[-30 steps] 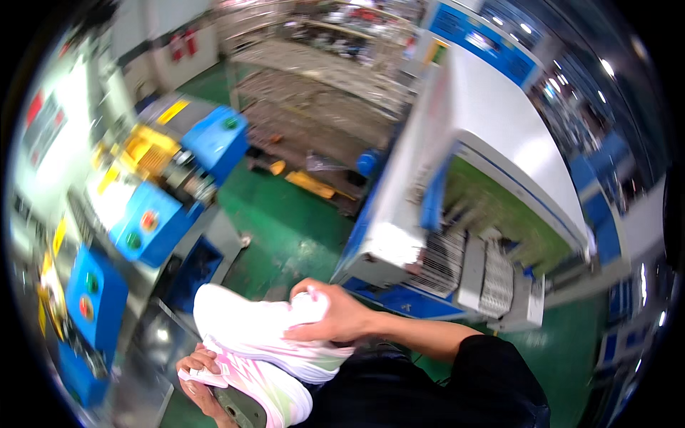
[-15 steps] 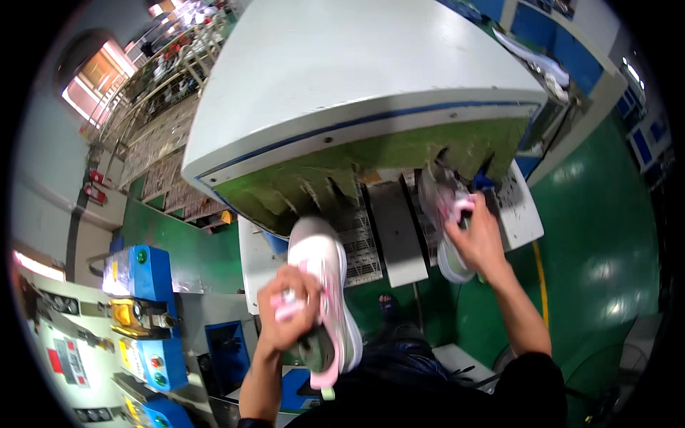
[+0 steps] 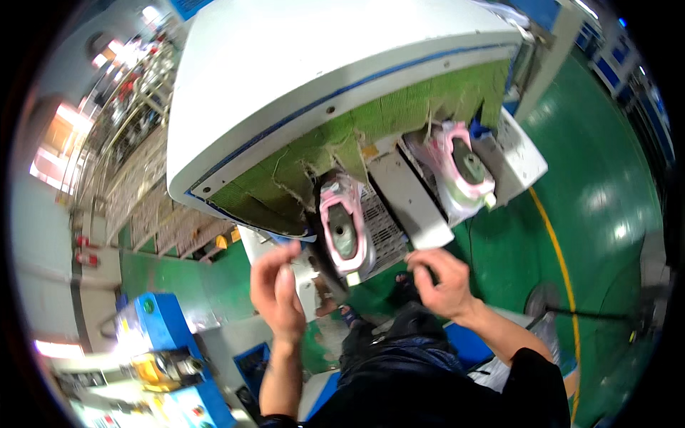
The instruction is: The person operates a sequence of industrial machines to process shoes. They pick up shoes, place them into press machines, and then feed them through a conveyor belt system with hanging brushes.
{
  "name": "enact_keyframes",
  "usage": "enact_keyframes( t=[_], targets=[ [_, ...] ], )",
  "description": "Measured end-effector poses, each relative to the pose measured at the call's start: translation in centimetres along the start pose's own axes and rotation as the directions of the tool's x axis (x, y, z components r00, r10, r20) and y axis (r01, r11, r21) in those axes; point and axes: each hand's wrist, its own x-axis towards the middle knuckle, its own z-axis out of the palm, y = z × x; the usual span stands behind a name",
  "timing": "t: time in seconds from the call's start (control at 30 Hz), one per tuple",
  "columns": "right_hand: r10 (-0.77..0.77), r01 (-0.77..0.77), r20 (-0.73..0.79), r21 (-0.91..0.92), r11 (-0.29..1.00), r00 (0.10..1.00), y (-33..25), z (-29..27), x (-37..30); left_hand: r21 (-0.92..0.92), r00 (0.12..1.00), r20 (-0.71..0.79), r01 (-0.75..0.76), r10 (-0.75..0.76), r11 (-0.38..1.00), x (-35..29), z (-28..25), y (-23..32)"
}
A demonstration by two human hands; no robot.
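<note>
Two bare hands hang empty before a white machine housing [image 3: 314, 53], a pink-and-white shoe resting ahead of each. The left hand [image 3: 277, 296] is loose, thumb and forefinger parted around nothing; the right hand [image 3: 444, 284] is half curled, its fingers likewise holding nothing, near the end of a pale divider panel [image 3: 410, 200].

The left shoe [image 3: 362, 242] sits just right of the left fingers and slightly beyond them, upright on a slatted belt [image 3: 384, 230]. The right shoe [image 3: 442, 165] lies farther off, ahead of the right fingers and a little to their right, across the panel. Neither is touched. Grey-green lasts fill both openings, and both heels point back toward the person.

Placing the pair appears done. Passage under the torn green curtain [image 3: 399, 107], beyond all the fingers, looks only begun: toes are hidden there, while heels remain outside.
</note>
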Motion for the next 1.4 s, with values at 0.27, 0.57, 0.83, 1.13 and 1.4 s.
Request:
enact_keyframes(
  t=[0.27, 0.57, 0.83, 1.13, 1.4],
  targets=[
    [0.317, -0.272, 0.613, -0.168, 0.947, 0.723, 0.0, 7.7, -15.2, 0.215, 0.961, 0.274, -0.107, 0.045, 0.971, -5.1, -5.4, 0.7],
    [0.806, -0.955, -0.514, -0.194, 0.224, 0.293, 8.9, 5.2, -36.5, 0.205, 0.528, 0.847, -0.232, -0.053, 0.951, -8.9, -1.4, 0.0],
    [0.49, -0.999, -0.871, -0.011, 0.042, 0.03, 5.2, 7.5, -51.4, 0.154, -0.39, 0.844, -0.483, -0.369, 0.862, -15.2, 3.8, -4.6],
    [0.269, -0.965, -0.928, -0.23, 0.126, 0.257, 4.9, 8.7, -52.5, 0.12, -0.559, 0.737, -0.446, -0.381, 0.887, -24.0, 3.8, -12.4],
    [0.332, -0.96, -0.939, 0.007, 0.278, 0.089, 5.1, 8.9, -52.4, 0.063, -0.652, 0.651, -0.463, -0.388, 0.884, -27.2, 3.2, -14.5]
  ],
)
